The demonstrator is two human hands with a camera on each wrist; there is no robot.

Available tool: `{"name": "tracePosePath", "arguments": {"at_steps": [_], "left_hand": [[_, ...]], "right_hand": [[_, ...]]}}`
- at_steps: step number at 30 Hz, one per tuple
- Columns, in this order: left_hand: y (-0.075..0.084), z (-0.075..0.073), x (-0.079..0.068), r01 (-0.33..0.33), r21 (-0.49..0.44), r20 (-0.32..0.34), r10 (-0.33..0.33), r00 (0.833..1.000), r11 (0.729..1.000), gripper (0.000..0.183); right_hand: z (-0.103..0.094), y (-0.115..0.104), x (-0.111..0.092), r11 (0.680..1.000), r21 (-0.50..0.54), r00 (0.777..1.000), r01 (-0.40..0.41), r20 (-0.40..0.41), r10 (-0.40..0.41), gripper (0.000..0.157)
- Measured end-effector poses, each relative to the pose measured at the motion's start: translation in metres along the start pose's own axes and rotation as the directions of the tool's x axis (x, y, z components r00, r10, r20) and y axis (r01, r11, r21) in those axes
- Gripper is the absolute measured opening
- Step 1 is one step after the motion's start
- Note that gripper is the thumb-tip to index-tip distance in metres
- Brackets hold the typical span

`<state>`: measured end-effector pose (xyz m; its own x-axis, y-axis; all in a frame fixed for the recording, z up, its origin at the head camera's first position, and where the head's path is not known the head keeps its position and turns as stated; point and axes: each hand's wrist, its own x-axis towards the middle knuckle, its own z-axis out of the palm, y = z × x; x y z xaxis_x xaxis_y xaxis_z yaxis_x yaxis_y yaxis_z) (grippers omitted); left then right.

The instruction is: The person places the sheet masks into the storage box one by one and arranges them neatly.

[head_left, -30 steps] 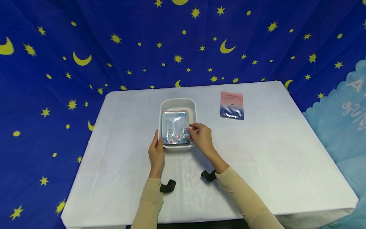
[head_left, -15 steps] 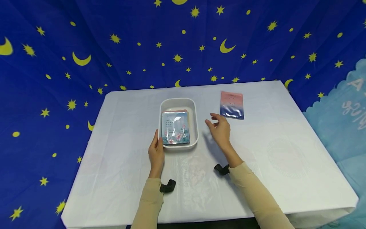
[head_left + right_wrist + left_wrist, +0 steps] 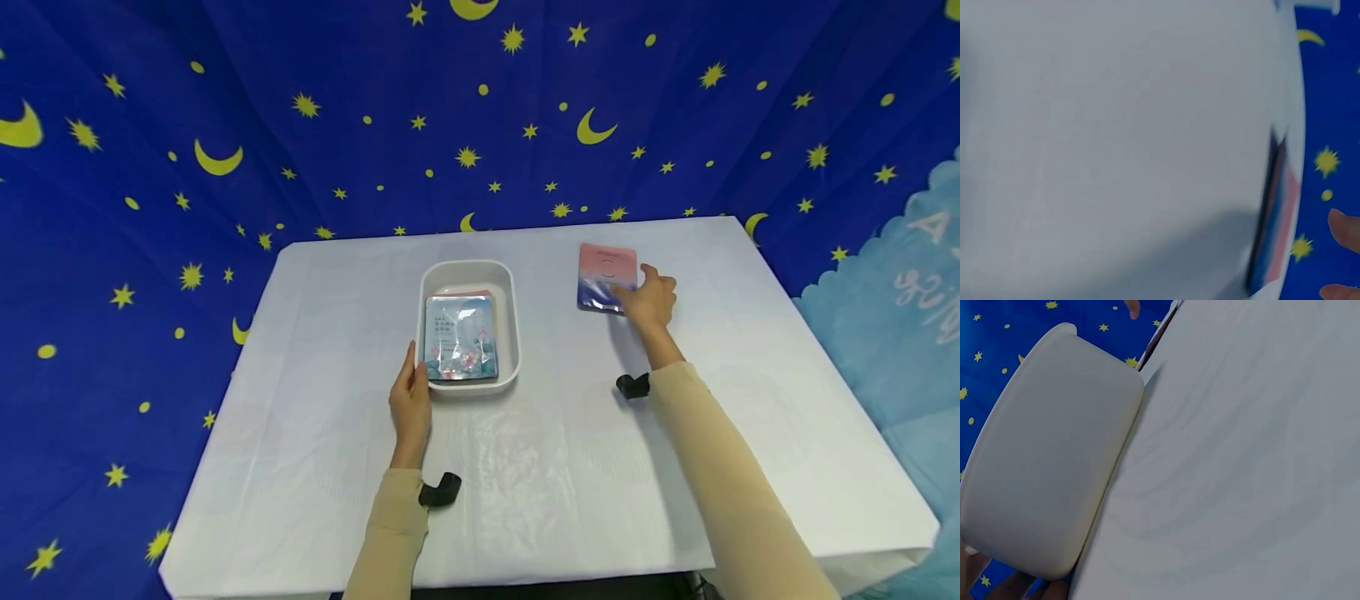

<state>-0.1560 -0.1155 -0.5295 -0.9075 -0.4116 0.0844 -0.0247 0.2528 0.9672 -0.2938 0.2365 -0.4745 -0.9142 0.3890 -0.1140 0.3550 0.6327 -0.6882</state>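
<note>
A white plastic bin (image 3: pixel 507 379) stands left of the table's middle, its outer wall filling much of the left wrist view. Lying flat inside it is a light-blue sachet with pink flowers (image 3: pixel 460 337), over a pinkish packet that peeks out behind. My left hand (image 3: pixel 411 408) holds the bin at its near left corner; in the left wrist view its fingers show only in part. A pink and dark-blue sachet (image 3: pixel 600 279) lies at the back right of the table. Over its right edge hovers my right hand (image 3: pixel 649 302), thumb and fingers spread apart with nothing between them.
A white cloth (image 3: pixel 510 483) covers the table. Behind hangs a dark-blue curtain (image 3: pixel 337 50) with yellow stars and moons. Light-blue cloth (image 3: pixel 892 300) hangs at the right. Each sleeve carries a black wrist mount (image 3: pixel 441 490).
From the bin, my right hand has moved right and away to the pink and dark-blue sachet. The left hand, the bin and the sachets have stayed put.
</note>
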Motion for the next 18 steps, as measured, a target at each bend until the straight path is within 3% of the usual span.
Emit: {"name": "tracePosePath", "arguments": {"at_steps": [8, 11, 18], "left_hand": [[-0.002, 0.000, -0.001, 0.002, -0.009, 0.007, -0.002, 1.000, 1.000, 0.044], [-0.002, 0.000, 0.000, -0.002, -0.016, 0.008, 0.002, 1.000, 1.000, 0.044], [-0.003, -0.001, 0.001, -0.002, -0.013, 0.008, 0.002, 1.000, 1.000, 0.044]], "right_hand": [[0.008, 0.015, 0.012, 0.981, -0.171, 0.994, -0.090, 0.053, 0.101, 0.090], [0.011, 0.016, 0.013, 0.981, -0.168, 0.995, -0.093, 0.032, 0.099, 0.089], [0.007, 0.018, 0.012, 0.990, -0.091, 0.994, -0.105, 0.016, 0.107, 0.071]]}}
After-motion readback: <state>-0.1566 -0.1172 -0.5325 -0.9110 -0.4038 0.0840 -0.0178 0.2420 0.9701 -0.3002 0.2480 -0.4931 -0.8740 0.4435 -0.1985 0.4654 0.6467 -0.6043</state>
